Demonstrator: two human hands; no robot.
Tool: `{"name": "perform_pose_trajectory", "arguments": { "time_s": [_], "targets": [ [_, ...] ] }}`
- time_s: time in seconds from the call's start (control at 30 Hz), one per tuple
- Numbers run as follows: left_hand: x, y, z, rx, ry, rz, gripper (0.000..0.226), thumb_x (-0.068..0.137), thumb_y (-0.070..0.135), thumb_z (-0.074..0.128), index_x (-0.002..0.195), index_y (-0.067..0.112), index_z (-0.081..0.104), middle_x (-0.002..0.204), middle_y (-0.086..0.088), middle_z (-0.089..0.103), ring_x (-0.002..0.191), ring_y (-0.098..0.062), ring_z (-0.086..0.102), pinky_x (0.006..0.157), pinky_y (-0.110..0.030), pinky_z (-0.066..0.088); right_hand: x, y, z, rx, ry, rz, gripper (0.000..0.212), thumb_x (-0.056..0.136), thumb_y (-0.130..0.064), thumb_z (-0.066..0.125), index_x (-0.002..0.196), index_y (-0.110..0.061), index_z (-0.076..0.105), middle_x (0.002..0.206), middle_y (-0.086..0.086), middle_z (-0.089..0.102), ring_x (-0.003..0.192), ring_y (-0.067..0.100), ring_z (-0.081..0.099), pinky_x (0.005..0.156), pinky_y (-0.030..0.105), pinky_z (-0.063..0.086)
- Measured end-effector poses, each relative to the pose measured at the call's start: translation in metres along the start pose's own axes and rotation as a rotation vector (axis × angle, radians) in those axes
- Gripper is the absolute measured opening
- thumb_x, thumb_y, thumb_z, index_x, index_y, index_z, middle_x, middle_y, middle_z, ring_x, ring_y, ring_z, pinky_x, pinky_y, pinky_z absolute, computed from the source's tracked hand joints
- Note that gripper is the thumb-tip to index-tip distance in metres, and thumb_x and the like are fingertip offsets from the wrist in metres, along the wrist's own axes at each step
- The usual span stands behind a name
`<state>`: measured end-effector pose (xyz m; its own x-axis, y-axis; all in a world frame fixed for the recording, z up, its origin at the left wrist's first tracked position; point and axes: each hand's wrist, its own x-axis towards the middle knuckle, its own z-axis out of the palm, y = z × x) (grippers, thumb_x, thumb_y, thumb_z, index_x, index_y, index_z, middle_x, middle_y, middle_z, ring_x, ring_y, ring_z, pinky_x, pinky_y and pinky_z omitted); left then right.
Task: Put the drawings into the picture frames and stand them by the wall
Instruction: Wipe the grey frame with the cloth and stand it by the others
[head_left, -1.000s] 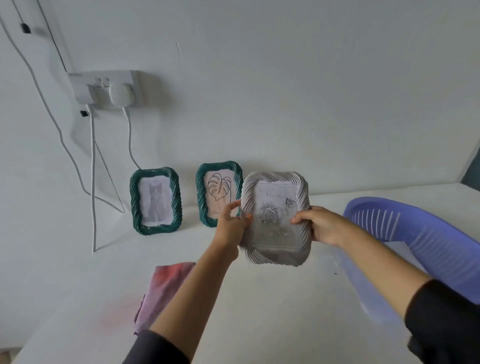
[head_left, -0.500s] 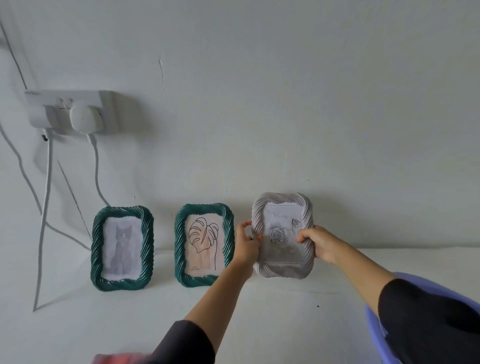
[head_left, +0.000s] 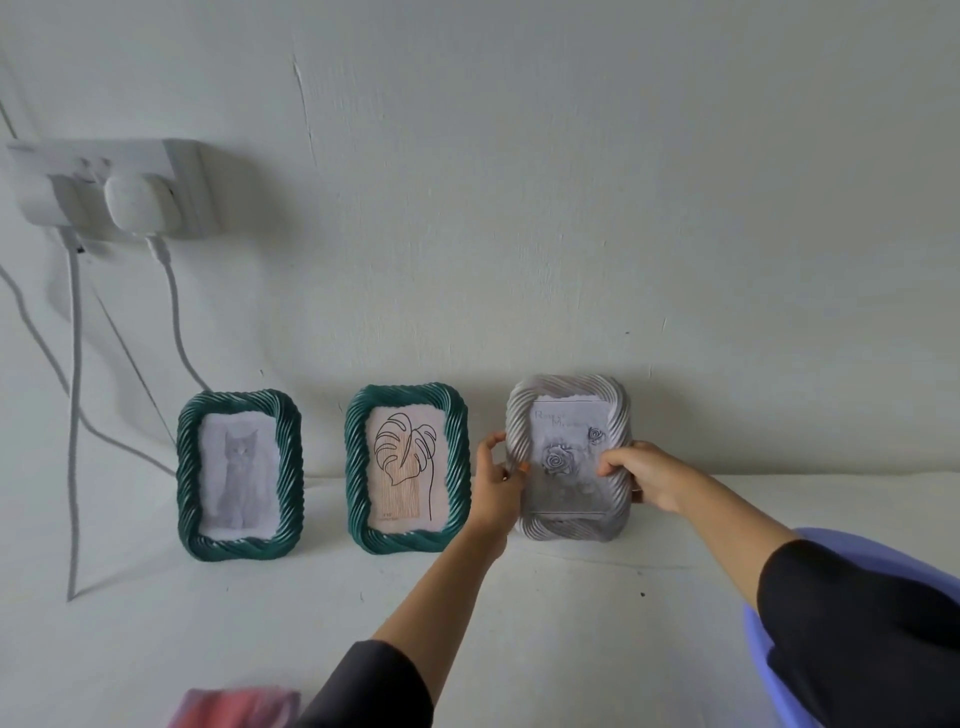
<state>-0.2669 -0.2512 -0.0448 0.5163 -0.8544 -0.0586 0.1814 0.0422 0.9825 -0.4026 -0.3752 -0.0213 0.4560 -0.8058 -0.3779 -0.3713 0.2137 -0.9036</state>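
Hands (head_left: 496, 483) (head_left: 644, 475) hold grey frame (head_left: 569, 462) upright, seemingly against wall (head_left: 519, 208).

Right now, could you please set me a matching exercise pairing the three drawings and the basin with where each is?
1 cat drawing
2 leaf drawing
3 rose drawing
4 lilac basin

A in the grey frame gripped by left hand and right hand
B lower right corner of view
C in the leftmost green frame
D in the middle green frame

Pairs: 1-C, 2-D, 3-A, 4-B

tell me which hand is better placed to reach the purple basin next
Right, probably: the right hand grips the grey frame nearest the purple basin; the left hand holds its far edge.
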Motion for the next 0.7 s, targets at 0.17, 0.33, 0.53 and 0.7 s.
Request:
{"name": "perform_pose_trajectory", "arguments": {
  "time_s": [0.17,0.33,0.53,0.7],
  "targets": [
    [-0.008,-0.012,-0.001,0.132,0.057,-0.011,0.05,0.092,-0.004,0.045,0.133,0.024,0.036,0.098,-0.012,0.058,0.079,-0.018,0.056,0.066,-0.028,0.049,-0.011,0.003,-0.007,-0.035,-0.048,0.036,0.017,0.079,-0.001,0.057,0.081,-0.017,0.054,0.075,0.003,0.059,0.069,0.017,0.056,0.061,0.027,0.047],
    [-0.013,-0.017,0.0,0.202,0.075,-0.017,0.055,0.091,-0.005,0.046,0.136,0.025,0.037,0.09,-0.011,0.058,0.077,-0.017,0.055,0.065,-0.026,0.046,-0.021,0.002,-0.01,-0.028,-0.043,0.032,0.022,0.081,0.004,0.056,0.081,-0.018,0.052,0.08,0.003,0.061,0.071,0.017,0.058,0.062,0.03,0.048],
    [-0.014,-0.017,0.002,0.238,0.07,-0.025,0.055,0.091,-0.005,0.045,0.137,0.025,0.036,0.088,-0.01,0.055,0.084,-0.022,0.054,0.077,-0.034,0.048,-0.025,0.003,-0.013,-0.042,-0.038,0.054,0.023,0.082,0.003,0.057,0.082,-0.019,0.052,0.083,0.003,0.061,0.073,0.018,0.058,0.076,0.035,0.046],
    [-0.015,-0.015,0.002,0.255,0.047,-0.024,0.057,0.092,-0.006,0.043,0.139,0.025,0.034,0.086,-0.007,0.054,0.085,-0.022,0.054,0.08,-0.036,0.048,-0.028,0.003,-0.013,-0.036,-0.044,0.071,0.023,0.082,0.004,0.057,0.081,-0.018,0.052,0.083,0.004,0.061,0.073,0.018,0.057,0.074,0.034,0.047]
  ]
}}
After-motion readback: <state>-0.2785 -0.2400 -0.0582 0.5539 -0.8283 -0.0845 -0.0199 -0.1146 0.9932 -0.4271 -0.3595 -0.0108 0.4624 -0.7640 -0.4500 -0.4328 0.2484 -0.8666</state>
